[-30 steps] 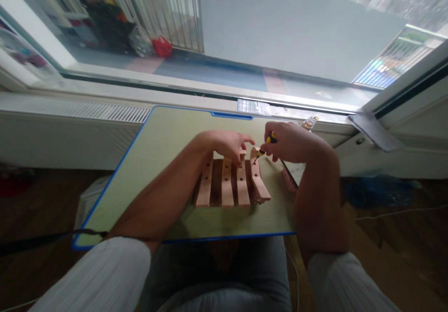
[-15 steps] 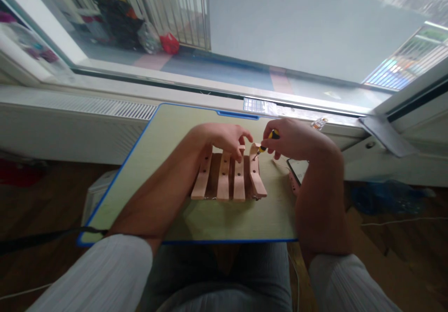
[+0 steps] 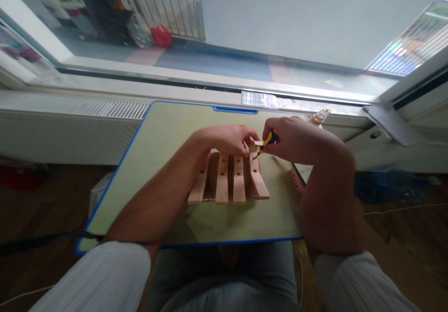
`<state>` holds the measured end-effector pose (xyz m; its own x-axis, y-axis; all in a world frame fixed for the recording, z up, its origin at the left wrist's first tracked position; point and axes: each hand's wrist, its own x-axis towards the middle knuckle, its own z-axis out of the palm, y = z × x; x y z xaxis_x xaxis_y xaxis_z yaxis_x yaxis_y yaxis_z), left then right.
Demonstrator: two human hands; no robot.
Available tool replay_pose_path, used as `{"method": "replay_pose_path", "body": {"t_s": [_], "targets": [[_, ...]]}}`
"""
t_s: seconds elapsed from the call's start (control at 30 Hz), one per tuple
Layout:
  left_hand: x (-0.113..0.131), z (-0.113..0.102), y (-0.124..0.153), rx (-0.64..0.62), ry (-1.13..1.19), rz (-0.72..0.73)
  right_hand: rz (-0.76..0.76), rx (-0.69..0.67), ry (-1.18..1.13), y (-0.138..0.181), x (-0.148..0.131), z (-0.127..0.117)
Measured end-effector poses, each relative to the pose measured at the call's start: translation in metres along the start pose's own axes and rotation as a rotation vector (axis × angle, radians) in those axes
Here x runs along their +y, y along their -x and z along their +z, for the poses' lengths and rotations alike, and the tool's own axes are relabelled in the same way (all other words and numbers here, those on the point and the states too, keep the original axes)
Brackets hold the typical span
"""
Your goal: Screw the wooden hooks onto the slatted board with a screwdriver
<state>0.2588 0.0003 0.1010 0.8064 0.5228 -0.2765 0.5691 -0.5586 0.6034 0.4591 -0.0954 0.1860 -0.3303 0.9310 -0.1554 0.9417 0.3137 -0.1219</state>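
Observation:
A small wooden piece made of several curved slats with dark holes or screw heads lies on the table in the head view. My left hand reaches over its far side, with thumb and fingers closed around the upper end of the rightmost slat. In my right hand is a yellow-and-black screwdriver, its handle gripped in the fingers. Its shaft slants down to the left, with the tip at the upper hole of that rightmost slat. My right palm hides part of the handle.
The pale tabletop has a blue rim. A phone lies by my right forearm, partly hidden. Behind it is a clear bottle-like object. A window sill and a white radiator run along the far side.
My left hand has moved right, from over the middle slats to the rightmost slat's upper end, and its fingers have closed there. The screwdriver tip stays at the same slat.

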Motion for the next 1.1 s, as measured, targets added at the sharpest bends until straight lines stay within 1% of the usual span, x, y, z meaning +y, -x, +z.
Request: {"method": "replay_pose_path", "body": {"t_s": [0.13, 0.27, 0.37, 0.47, 0.57, 0.63, 0.73, 0.8, 0.9, 1.0, 1.1], "targets": [[0.003, -0.001, 0.002, -0.023, -0.022, -0.036, 0.016, 0.012, 0.024, 0.001, -0.003, 0.000], [0.005, 0.000, 0.003, -0.024, -0.035, -0.027, 0.058, 0.025, 0.025, -0.003, -0.006, 0.000], [0.004, 0.000, 0.003, -0.019, -0.047, -0.019, 0.091, 0.001, -0.002, -0.006, -0.007, -0.002], [0.005, 0.000, 0.003, -0.034, -0.007, -0.026, 0.117, -0.019, -0.019, -0.008, -0.007, -0.003], [0.007, -0.003, 0.006, -0.029, 0.068, -0.030, 0.111, -0.028, -0.004, -0.008, -0.005, -0.002], [0.010, -0.004, 0.008, 0.001, 0.136, 0.005, 0.094, -0.013, 0.012, -0.006, -0.004, -0.001], [0.013, -0.006, 0.009, 0.083, 0.247, 0.111, 0.098, 0.036, -0.001, -0.001, -0.004, 0.001], [0.014, -0.005, 0.008, 0.120, 0.310, 0.169, 0.107, 0.041, -0.018, 0.002, -0.005, 0.000], [0.012, -0.004, 0.006, 0.118, 0.373, 0.218, 0.113, 0.013, -0.023, 0.002, -0.005, -0.002], [0.008, -0.003, 0.004, 0.092, 0.402, 0.232, 0.137, -0.009, -0.050, -0.002, -0.003, -0.003], [0.004, -0.001, 0.003, 0.093, 0.409, 0.229, 0.140, 0.014, -0.077, -0.004, 0.000, -0.002]]}}
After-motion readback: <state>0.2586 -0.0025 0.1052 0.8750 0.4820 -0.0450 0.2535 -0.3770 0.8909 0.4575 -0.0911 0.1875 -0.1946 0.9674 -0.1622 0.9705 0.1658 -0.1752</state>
